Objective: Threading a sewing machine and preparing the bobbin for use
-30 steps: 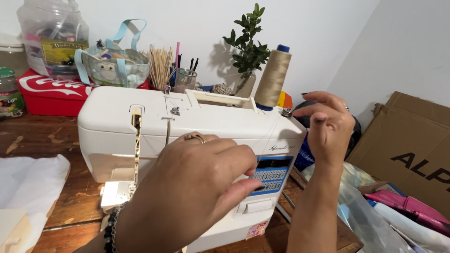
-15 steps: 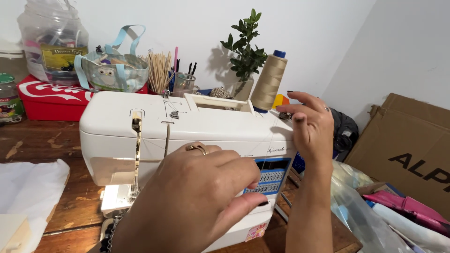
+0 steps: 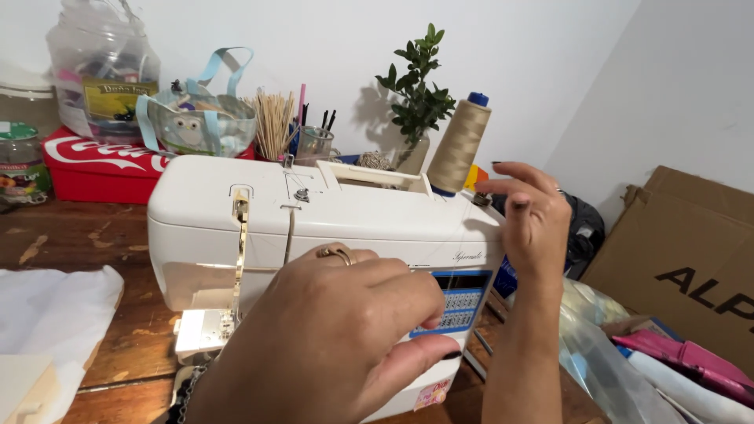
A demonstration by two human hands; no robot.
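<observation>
White hard plastic, the sewing machine (image 3: 314, 235) on the wooden table (image 3: 126, 345) looks heavy and rigid, best lifted by its top handle (image 3: 369, 174); left hand (image 3: 330, 338) rests curled on its front, right hand (image 3: 534, 220) pinches at its end.

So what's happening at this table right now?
A person is working at a white sewing machine on a wooden table. Their left hand is at its front, by the blue stitch chart. Their right hand is raised at the machine's right end, fingers pinched near a tall cone of beige thread. White cloth lies to the left.
</observation>
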